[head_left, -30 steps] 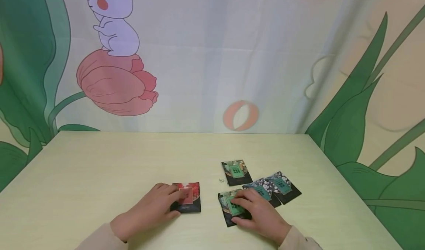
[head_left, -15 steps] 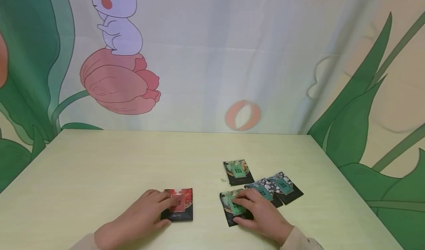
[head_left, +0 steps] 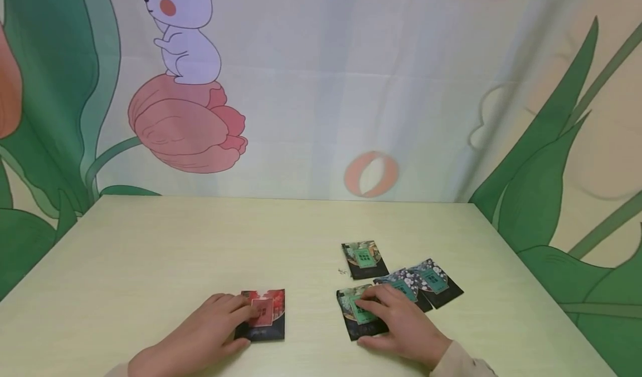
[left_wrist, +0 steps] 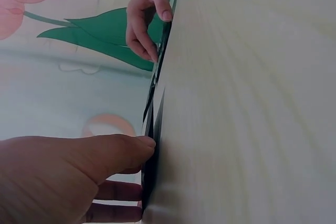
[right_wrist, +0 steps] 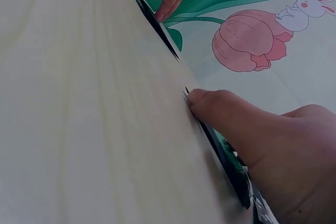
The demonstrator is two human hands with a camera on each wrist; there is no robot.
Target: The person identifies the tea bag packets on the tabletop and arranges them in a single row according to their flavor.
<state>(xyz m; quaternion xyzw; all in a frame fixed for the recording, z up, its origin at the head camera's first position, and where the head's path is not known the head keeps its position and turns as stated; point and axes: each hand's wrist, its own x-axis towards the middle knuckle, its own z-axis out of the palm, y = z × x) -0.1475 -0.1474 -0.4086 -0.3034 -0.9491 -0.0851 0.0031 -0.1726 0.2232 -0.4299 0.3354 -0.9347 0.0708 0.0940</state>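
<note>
On the near side of the bench, the left hand rests on a red-labelled sachet, fingers on top, thumb at its near edge. The right hand rests likewise on a green-labelled sachet, to the right and apart from the red. I can't tell whether either hand actually pinches. Another green-labelled sachet lies farther off, with two blossom-print sachets to the right. I'd expect them light, thin, somewhat bendy and slick; opposite edges look the best hold.
</note>
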